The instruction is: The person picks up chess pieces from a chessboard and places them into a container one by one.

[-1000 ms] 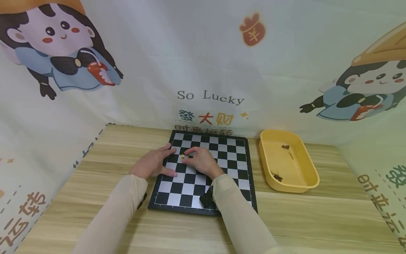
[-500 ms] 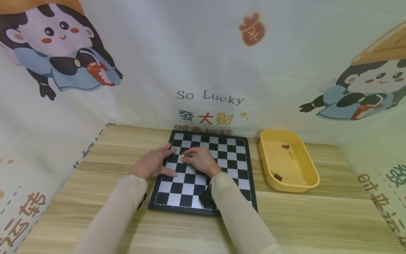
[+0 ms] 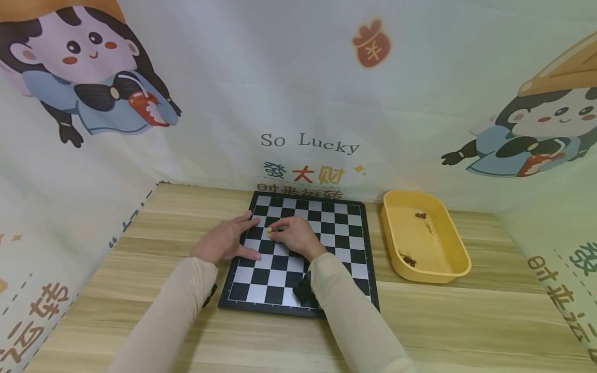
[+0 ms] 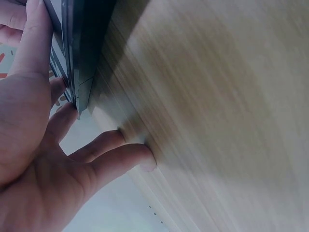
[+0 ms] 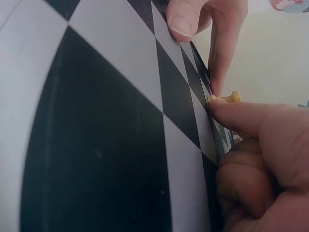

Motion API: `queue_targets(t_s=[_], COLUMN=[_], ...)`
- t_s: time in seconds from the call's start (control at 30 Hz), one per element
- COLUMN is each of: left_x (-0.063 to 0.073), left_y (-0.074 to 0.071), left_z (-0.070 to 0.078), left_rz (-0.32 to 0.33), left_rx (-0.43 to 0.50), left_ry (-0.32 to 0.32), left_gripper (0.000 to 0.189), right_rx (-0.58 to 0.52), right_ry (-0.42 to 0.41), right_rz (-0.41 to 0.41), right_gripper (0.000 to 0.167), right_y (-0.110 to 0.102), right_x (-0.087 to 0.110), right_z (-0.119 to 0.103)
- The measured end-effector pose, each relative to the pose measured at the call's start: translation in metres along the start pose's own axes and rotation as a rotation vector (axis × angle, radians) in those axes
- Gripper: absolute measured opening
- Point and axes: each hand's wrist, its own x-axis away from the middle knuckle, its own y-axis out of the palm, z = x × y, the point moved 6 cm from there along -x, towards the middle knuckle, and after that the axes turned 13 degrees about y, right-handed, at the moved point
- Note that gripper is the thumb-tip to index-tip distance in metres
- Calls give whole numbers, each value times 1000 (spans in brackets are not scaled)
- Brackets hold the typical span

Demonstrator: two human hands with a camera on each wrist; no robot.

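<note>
A black-and-white chessboard [image 3: 261, 277] lies on the wooden table. My right hand [image 3: 298, 238] pinches a small yellow chess piece [image 3: 269, 231] at the board's left part. In the right wrist view the chess piece [image 5: 231, 97] shows a narrow waist and a flared end, with my thumb against it. Spread over the board's left edge is my left hand [image 3: 221, 241], its thumb and forefinger on the squares. The left wrist view shows other fingers of my left hand [image 4: 58, 169] reaching down to the table beside the board's side.
To the right of the board stands a yellow plastic tray [image 3: 431, 277] with a few small brown and yellowish pieces in it. Bare wooden tabletop [image 3: 503, 316] surrounds both. A printed curtain [image 3: 298, 93] hangs along the back and sides. A dark object [image 3: 303, 291] sits under my right wrist.
Almost nothing differs. My right fingers have closed slightly nearer round the yellow chess piece, while the left hand, board and tray stay where they were.
</note>
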Motion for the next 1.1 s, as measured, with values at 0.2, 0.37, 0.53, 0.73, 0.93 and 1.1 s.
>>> queue_targets(t_s=[0.2, 0.37, 0.53, 0.73, 0.93, 1.1], left_x=[0, -1, -1, 0, -1, 1], left_y=[1, 1, 0, 1, -1, -2], left_z=[0, 0, 0, 1, 1, 2], left_rz=[3, 0, 4, 2, 20, 26], left_rx=[-5, 6, 1, 13, 16, 25], left_ry=[4, -5, 0, -3, 14, 13], left_gripper=[102, 103, 102, 101, 100, 100], right_rx=[-3, -14, -21, -29, -77, -102], right_ry=[8, 11, -9, -54, -65, -62], right_rz=[4, 12, 19, 20, 46, 47], right_gripper=[16, 14, 14, 17, 20, 22], right_y=[0, -1, -1, 0, -4, -6], right_x=[1, 3, 2, 3, 7, 9], right_z=[0, 0, -2, -3, -4, -4])
